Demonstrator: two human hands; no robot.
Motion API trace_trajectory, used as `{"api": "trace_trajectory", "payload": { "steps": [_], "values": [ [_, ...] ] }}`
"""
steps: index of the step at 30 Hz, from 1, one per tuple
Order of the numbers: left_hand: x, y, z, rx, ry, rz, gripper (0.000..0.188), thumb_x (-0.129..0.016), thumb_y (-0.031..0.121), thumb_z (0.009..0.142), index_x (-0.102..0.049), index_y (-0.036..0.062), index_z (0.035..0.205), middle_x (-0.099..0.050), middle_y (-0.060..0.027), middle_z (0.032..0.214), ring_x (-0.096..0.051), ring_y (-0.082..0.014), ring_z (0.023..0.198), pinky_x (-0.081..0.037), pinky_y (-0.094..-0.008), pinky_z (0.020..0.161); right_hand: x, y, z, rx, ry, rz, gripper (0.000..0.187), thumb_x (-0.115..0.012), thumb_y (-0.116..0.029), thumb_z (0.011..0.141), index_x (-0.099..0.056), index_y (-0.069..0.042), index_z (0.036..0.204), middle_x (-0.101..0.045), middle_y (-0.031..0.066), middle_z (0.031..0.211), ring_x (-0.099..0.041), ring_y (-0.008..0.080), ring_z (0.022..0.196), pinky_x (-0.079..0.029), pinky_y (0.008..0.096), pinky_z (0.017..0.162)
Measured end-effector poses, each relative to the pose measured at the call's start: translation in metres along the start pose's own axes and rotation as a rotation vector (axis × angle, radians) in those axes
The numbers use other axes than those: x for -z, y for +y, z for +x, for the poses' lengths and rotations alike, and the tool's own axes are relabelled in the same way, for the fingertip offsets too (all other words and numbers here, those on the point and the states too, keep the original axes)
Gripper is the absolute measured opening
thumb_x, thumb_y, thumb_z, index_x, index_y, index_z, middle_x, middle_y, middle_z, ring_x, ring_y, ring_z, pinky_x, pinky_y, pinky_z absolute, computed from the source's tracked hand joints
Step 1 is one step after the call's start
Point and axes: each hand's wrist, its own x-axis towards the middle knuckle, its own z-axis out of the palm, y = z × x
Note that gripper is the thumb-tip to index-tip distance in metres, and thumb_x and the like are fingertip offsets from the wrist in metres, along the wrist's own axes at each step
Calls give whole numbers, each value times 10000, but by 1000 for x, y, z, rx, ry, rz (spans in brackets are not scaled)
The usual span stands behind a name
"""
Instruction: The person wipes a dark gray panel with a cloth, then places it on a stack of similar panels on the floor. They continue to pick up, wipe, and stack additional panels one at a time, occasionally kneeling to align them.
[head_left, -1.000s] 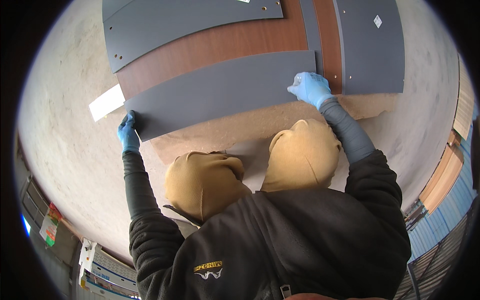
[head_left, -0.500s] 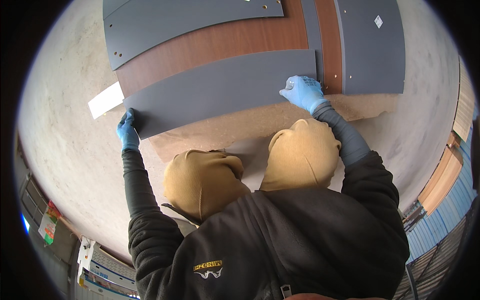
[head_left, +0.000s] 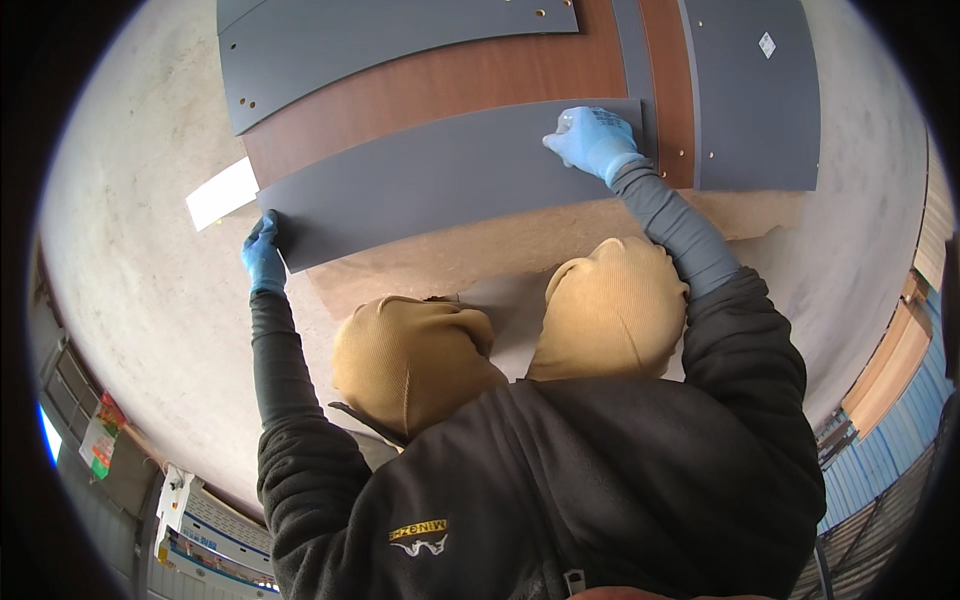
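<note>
Closest to the lens, a person in a dark jacket (head_left: 640, 460) is bending over a concrete floor (head_left: 130, 230), tan-covered knees (head_left: 610, 310) pointing toward a tan sheet (head_left: 420, 262). Just beyond, the blue-gloved left hand (head_left: 264, 260) is touching the near left corner of a long grey panel (head_left: 440, 175); whether its fingers are clamping that end cannot be told. The blue-gloved right hand (head_left: 594, 140) is curling its fingers together over the panel's right end, its fold hiding anything it may be holding.

The long panel is lying flat between the tan sheet and a brown wood-grain panel (head_left: 440, 95), which it appears to be overlapping. Uneven pressure from the right hand could be swinging it about the left corner, and any grit trapped between the faces could be scratching them.

The near edge is leaving only a modest gap before the knees. Leftward, a white strip (head_left: 222, 193) is lying just beside the panel's end, with floor stretching beyond it for movement. Rightward, a narrow brown strip (head_left: 668, 90) and a labelled grey panel (head_left: 755, 110) are crowding the way. Farthest off, a drilled grey panel (head_left: 390, 40) is covering more wood grain, a brown band separating the two grey edges.
</note>
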Motion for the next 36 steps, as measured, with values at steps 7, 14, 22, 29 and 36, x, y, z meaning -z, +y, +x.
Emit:
{"api": "trace_trajectory", "payload": {
  "steps": [7, 14, 22, 29, 36],
  "values": [
    [1, -3, -1, 22, 8, -50, 396, -782, 205, 986, -729, -67, 1269, -759, -87, 1170, -684, -165, 1052, -519, -297, 995, 9, -1, -2, -37, -36, 7, 307, -663, -410, 923, -756, -121, 879, -761, 9, 746, -731, 207, 807, -557, 395, 853],
    [-2, 3, -5, -5, 1, -27, 398, -782, 206, 985, -730, -68, 1269, -759, -88, 1163, -681, -165, 1044, -516, -295, 990, 5, -13, 5, 16, -88, -13, 288, -650, -382, 929, -742, -122, 843, -752, 14, 734, -727, 214, 781, -562, 399, 853],
    [-4, 3, -4, 21, 27, -1, 418, -773, 228, 995, -723, -73, 1280, -757, -82, 1148, -672, -156, 1040, -514, -292, 986, 3, -11, 0, 7, -64, 3, 309, -660, -392, 904, -738, -104, 824, -749, 28, 724, -728, 212, 776, -557, 386, 848],
    [-2, 0, -4, 1, -2, -18, 412, -785, 222, 987, -727, -68, 1274, -761, -85, 1153, -680, -160, 1035, -519, -296, 983, 3, 2, -1, -52, -52, 30, 300, -670, -382, 938, -750, -102, 870, -761, 28, 735, -722, 192, 747, -558, 363, 811],
    [0, 2, -3, 21, 4, -5, 410, -770, 220, 996, -721, -74, 1278, -757, -93, 1170, -685, -172, 1053, -522, -305, 998, 14, 1, -8, -131, -100, 96, 280, -676, -364, 942, -750, -98, 893, -766, 37, 759, -727, 185, 779, -555, 362, 850]
  ]
}}
